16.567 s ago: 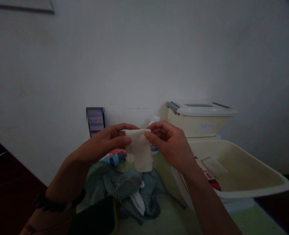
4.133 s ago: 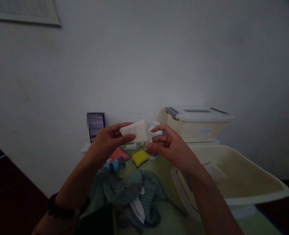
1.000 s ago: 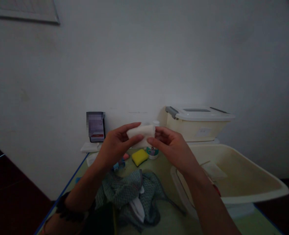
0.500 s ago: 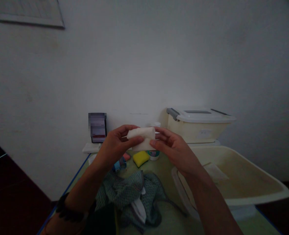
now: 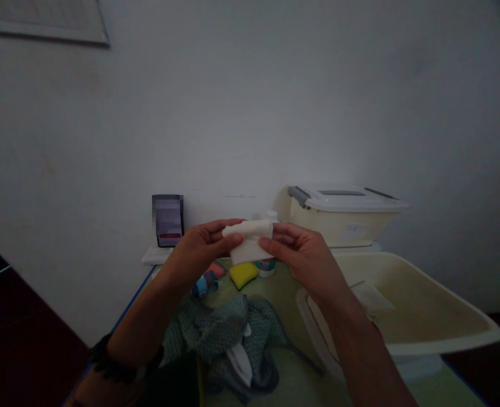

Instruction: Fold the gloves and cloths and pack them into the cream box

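Between my two hands is a white tissue [image 5: 250, 253], its upper part folded or rolled over and a flat sheet hanging below. My left hand [image 5: 210, 240] pinches its left side, thumb in front and fingers behind. On the right side, my right hand [image 5: 298, 246] grips it the same way, thumb pressed near the fold. The tissue is held up above the table. Beneath it lie a yellow sponge [image 5: 243, 275] and a small round tub [image 5: 266, 268], partly hidden. Closer to me is a crumpled grey-green knitted cloth [image 5: 228, 330] with a white piece showing in it.
A large cream basin [image 5: 436, 305] stands at the right with a white sheet [image 5: 373, 298] inside. Behind it is a lidded storage box [image 5: 343, 223]. At the left, a phone [image 5: 169, 223] leans upright. A blue-labelled bottle [image 5: 205, 284] lies beside a pink item [image 5: 216, 270].
The tissue has shifted slightly right and tilted, with its fold looking narrower and more of the sheet showing below. My left thumb has slid a little left. Both hands keep hold.
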Demonstrator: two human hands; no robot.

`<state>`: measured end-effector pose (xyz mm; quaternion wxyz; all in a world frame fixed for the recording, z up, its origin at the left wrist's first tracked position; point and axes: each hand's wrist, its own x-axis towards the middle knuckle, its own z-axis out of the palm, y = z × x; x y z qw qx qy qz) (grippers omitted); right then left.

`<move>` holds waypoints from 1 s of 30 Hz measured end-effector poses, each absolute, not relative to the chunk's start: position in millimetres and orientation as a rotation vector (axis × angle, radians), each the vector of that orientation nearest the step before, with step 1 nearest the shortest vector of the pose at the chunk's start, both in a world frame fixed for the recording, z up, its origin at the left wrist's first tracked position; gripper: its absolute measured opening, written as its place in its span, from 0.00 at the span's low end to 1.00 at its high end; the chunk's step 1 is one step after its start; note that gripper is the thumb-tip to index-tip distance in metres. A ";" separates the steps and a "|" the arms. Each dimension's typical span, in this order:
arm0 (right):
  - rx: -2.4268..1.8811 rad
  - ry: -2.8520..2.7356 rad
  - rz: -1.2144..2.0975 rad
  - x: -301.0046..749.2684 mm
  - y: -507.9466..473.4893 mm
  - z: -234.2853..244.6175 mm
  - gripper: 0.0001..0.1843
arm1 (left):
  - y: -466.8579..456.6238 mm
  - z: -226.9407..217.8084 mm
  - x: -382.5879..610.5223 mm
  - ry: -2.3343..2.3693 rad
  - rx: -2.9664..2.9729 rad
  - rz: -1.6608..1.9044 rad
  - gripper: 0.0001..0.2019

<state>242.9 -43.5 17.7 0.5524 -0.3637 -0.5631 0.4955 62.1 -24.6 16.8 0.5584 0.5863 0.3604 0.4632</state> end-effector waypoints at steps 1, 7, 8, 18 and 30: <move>-0.854 -1.339 1.185 242.6 -44.3 18.2 0.16 | -25.2 16.6 63.0 0.857 1.365 1.103 0.21; -0.853 -1.365 1.241 251.8 -53.5 28.9 0.15 | -37.0 22.6 78.0 0.929 1.325 1.182 0.21; -0.873 -1.379 1.233 257.2 -55.3 31.9 0.15 | -38.9 25.0 83.6 0.926 1.322 1.178 0.20; -1.182 -1.364 1.123 364.8 -67.4 40.4 0.12 | -19.3 18.9 192.5 0.679 1.210 0.920 0.13; -1.557 -1.564 1.240 473.1 -75.5 4.6 0.10 | 10.0 14.7 281.0 0.641 2.096 0.063 0.08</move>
